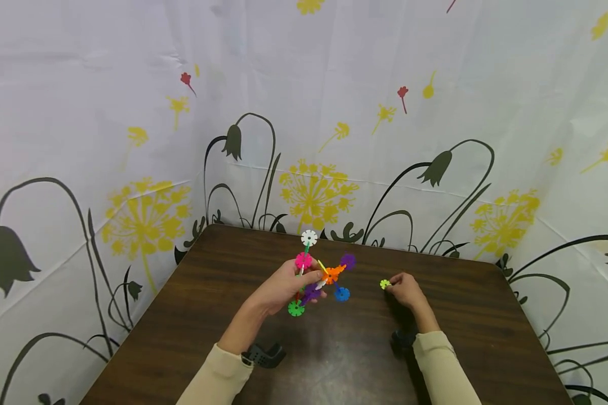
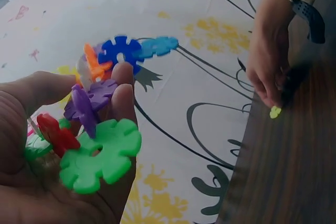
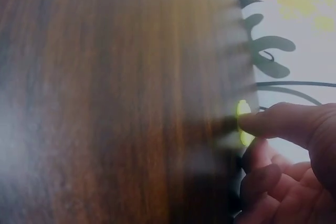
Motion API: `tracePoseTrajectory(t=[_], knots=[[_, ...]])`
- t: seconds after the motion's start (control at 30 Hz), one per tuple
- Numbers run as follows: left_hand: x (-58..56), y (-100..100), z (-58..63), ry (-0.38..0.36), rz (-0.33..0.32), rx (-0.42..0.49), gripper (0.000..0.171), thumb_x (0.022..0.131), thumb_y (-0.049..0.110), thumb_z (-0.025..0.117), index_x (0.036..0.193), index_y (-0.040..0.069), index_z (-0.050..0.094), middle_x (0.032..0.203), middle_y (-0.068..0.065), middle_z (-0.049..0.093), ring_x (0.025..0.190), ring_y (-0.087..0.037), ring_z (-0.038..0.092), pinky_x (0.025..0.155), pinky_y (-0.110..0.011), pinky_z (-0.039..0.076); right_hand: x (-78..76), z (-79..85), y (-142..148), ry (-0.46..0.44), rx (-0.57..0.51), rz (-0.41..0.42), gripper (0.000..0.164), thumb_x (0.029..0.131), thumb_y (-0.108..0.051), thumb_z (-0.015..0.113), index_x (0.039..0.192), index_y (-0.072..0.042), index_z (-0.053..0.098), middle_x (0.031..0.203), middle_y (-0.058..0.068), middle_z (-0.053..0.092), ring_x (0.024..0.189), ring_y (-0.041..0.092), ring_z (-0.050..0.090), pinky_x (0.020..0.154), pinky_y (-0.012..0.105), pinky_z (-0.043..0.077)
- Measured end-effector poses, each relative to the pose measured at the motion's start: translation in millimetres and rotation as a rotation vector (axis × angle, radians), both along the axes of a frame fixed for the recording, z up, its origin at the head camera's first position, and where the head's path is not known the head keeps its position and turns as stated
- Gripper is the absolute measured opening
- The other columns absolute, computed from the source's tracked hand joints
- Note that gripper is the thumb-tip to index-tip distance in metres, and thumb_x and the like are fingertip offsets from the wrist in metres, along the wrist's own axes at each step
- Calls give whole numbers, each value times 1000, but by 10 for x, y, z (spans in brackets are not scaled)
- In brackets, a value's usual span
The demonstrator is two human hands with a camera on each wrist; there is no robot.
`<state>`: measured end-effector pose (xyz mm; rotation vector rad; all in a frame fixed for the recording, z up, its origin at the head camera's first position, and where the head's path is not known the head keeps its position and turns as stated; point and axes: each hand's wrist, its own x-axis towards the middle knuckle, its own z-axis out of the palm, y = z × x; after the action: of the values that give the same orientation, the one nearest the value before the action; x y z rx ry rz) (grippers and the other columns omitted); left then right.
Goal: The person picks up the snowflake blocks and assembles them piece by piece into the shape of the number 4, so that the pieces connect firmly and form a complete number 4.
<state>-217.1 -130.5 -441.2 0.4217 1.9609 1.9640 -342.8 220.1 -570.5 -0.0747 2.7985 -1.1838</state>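
My left hand [image 1: 286,287] holds a cluster of joined plastic snowflake discs above the table, fingers curled round its middle. In the head view a white disc [image 1: 309,238] tops it, with a pink disc [image 1: 303,260] below, a green disc [image 1: 296,308] at the bottom, and an orange disc [image 1: 330,275], a purple disc [image 1: 348,261] and a blue disc [image 1: 342,294] reaching right. A red disc [image 2: 56,134] shows against the palm in the left wrist view. To the right, my right hand [image 1: 406,289] pinches one yellow-green disc [image 3: 244,123] between thumb and fingers.
The dark wood table [image 1: 334,360] runs back to a white curtain [image 1: 304,84] printed with flowers. Black straps with camera mounts sit on both wrists, the left mount [image 1: 266,355] hanging over the table.
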Motion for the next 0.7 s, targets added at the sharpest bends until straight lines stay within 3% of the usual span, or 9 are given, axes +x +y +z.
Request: tracePoseTrajectory(t=[0.1, 0.23, 0.37, 0.53, 0.6, 0.7], knots=[[6, 7, 21, 10, 5, -25, 23, 109, 22, 66, 117, 2, 59, 93, -7, 71, 87, -27, 81, 69, -32, 61, -10, -10, 17, -3, -53, 3, 19, 94, -6, 72, 103, 11, 66, 98, 20, 68, 87, 27, 61, 73, 31, 49], [25, 9, 68, 18, 1, -49, 25, 107, 23, 70, 119, 3, 63, 98, -7, 70, 92, -35, 81, 74, -34, 64, 10, -24, 41, -32, -120, -2, 13, 100, -7, 65, 100, 6, 64, 92, 14, 66, 82, 22, 59, 69, 30, 47], [29, -6, 109, 54, -10, -78, 27, 106, 24, 71, 122, 3, 64, 103, -11, 70, 87, -31, 82, 78, -38, 66, 52, -9, 53, -56, -182, 5, 14, 102, -9, 64, 99, 5, 66, 92, 12, 68, 83, 20, 61, 70, 30, 47], [31, -35, 145, 73, -20, -106, 28, 106, 24, 71, 123, 3, 66, 110, -14, 72, 86, -31, 82, 78, -40, 67, 149, 180, 48, -66, -314, 83, 21, 109, -10, 56, 109, 10, 63, 104, 24, 72, 83, 23, 66, 78, 35, 56], [31, -43, 152, 83, -23, -120, 28, 106, 25, 72, 123, 3, 66, 110, -13, 74, 87, -31, 82, 80, -41, 67, 182, 316, 31, -47, -367, 110, 22, 111, -11, 56, 112, 10, 61, 104, 23, 73, 79, 23, 68, 79, 35, 59], [29, -53, 161, 111, -27, -146, 27, 106, 26, 72, 121, 4, 68, 110, -12, 75, 88, -32, 82, 80, -43, 67, 200, 533, -21, 21, -416, 136, 21, 110, -15, 60, 115, 6, 61, 97, 7, 76, 76, 19, 68, 79, 31, 60]])
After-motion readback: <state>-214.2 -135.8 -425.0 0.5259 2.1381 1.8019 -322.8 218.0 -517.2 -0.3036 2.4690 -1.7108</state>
